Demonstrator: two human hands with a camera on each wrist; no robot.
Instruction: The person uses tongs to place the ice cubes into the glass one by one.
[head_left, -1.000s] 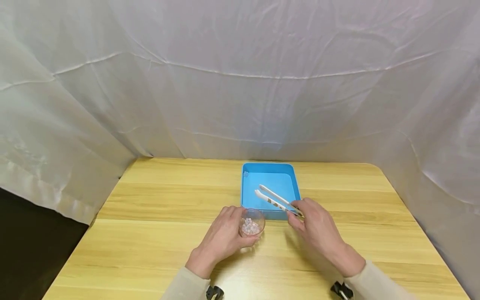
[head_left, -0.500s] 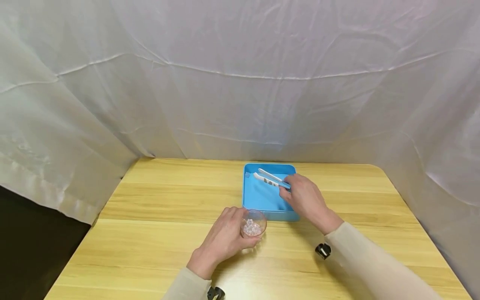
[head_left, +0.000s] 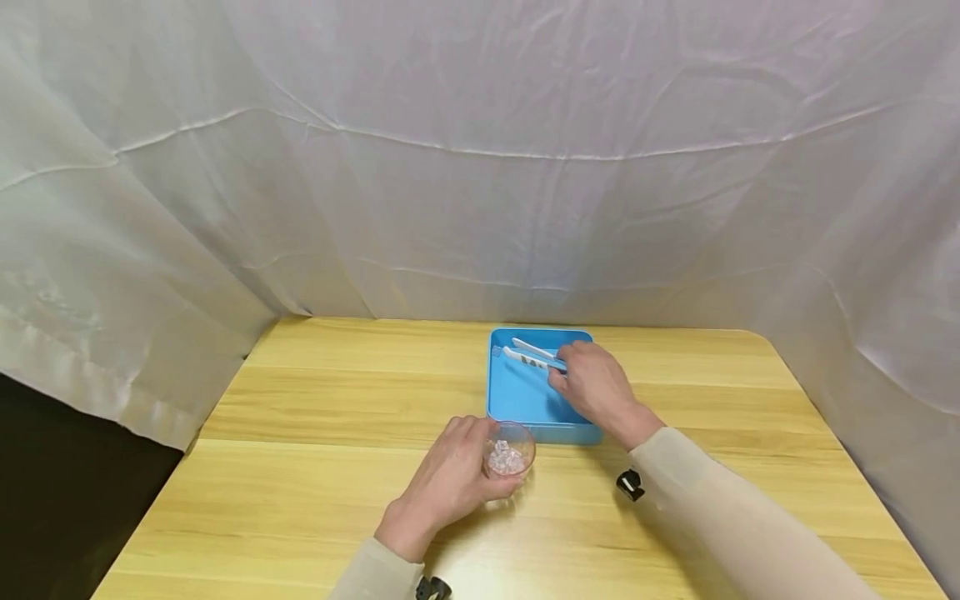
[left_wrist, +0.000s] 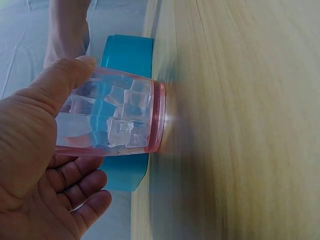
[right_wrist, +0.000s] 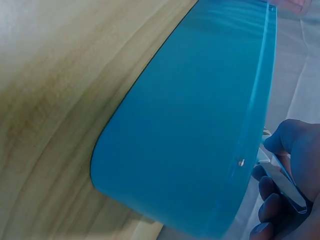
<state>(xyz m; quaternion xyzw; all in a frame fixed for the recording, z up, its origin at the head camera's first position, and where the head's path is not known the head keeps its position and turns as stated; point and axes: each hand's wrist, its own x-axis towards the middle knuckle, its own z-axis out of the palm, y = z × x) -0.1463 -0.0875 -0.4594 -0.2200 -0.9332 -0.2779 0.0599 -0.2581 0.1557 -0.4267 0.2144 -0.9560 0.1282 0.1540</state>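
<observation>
My left hand [head_left: 450, 475] grips a clear, pink-tinted glass [left_wrist: 100, 135] from its left side, thumb on the near side. Several clear ice-like cubes [left_wrist: 122, 130] lie in the bottom of the glass. With my right hand [head_left: 596, 383] I hold white, patterned tongs [head_left: 525, 360] over the blue tray [head_left: 573, 433]. The tong arms stand apart and their tips point left, close to a single clear cube [head_left: 497, 352] in the tray's far left corner. In the right wrist view the tray wall hides the tong tips.
The glass stands just before the tray's near left corner on a wooden table [head_left: 315, 467]. A pale cloth curtain [head_left: 450, 208] closes off the back and both sides. A dark area [head_left: 67, 483] lies beyond the left table edge.
My right hand has moved forward and left with the tongs, from over the tray's near edge to near the cube in its far left corner. The left hand still holds the glass.
</observation>
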